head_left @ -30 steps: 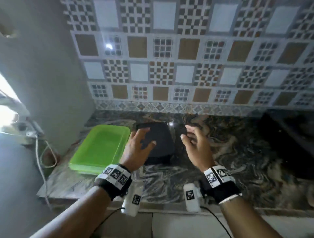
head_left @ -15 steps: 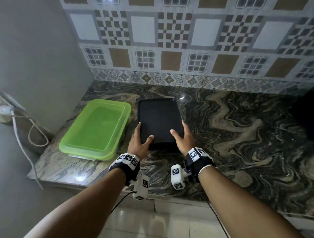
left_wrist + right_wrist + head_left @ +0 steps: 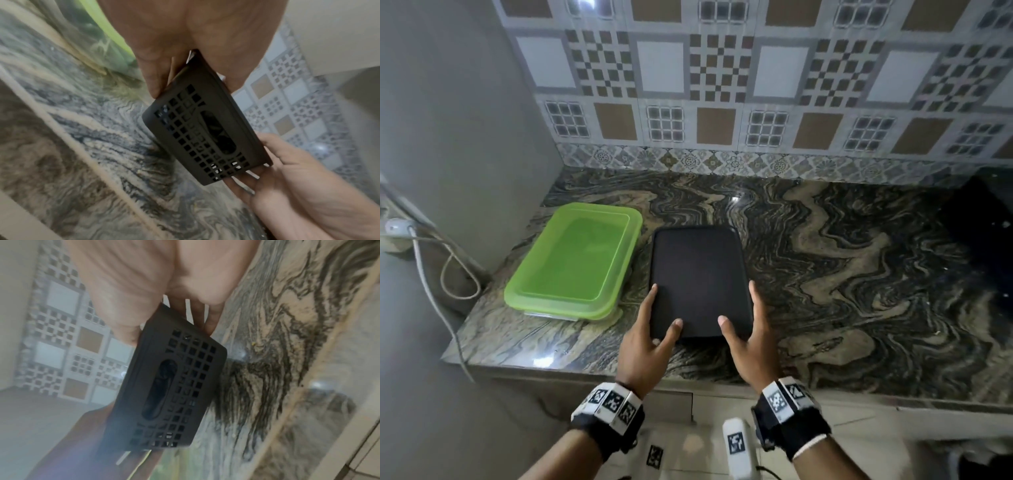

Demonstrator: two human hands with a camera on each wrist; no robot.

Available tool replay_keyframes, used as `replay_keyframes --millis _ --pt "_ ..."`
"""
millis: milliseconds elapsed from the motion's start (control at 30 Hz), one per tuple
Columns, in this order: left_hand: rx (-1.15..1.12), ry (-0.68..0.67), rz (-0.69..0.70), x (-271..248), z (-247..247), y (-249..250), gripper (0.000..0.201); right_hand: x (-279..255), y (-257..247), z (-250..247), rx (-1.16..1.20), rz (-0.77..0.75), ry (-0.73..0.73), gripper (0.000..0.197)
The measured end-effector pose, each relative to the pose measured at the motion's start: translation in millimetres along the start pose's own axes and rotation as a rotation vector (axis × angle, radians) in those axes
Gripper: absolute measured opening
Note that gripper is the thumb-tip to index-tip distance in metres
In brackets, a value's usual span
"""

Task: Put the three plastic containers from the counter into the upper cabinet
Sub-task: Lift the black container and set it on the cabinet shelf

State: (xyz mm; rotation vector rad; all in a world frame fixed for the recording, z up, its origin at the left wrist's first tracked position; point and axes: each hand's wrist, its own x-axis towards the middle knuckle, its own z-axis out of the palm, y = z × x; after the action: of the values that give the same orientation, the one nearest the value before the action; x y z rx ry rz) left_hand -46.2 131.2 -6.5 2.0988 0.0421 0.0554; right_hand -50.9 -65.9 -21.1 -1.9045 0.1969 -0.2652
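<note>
The step in hand looks like the pick-up of the black container [image 3: 698, 281], which stands near the front edge of the counter [image 3: 859, 274], toward its left end, just beside the green container [image 3: 575, 260] in the front-left corner. A third container is not in view, and neither is the cabinet. The left hand [image 3: 645, 337] clasps the near-left corner, thumb laid on the lid and fingers curled down the side; the right hand [image 3: 748, 337] mirrors it on the near-right corner. Both wrists sit low at the counter's front edge, forearms reaching in side by side. The wrist views show the latticed end wall with its slot handle pinched between the two palms. Next, I judge, comes a level lift straight up, keeping even pressure so the lid stays seated, then a raise toward the cabinet overhead
</note>
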Motion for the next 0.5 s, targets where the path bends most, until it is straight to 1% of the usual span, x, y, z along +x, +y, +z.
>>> replay_keyframes --millis 100,233,400,500 --pt "-0.033 0.019 0.082 -22.3 -33.7 16.8 0.077 -32.5 -34.4 -3.3 0.017 -0.058 0.055 0.082" --pt "-0.003 0.104 0.219 -42.4 -85.1 51.2 0.074 -65.4 -98.7 -6.1 0.025 -0.177 0.141 0.081" --pt "-0.026 0.216 0.357 -56.1 -150.5 104.7 0.074 -85.8 -190.9 -12.1 0.166 -0.272 0.156 0.078" --pt "-0.072 0.28 0.45 -65.5 -188.3 136.5 0.075 -97.6 -242.8 -15.8 0.237 -0.32 0.205 0.079"
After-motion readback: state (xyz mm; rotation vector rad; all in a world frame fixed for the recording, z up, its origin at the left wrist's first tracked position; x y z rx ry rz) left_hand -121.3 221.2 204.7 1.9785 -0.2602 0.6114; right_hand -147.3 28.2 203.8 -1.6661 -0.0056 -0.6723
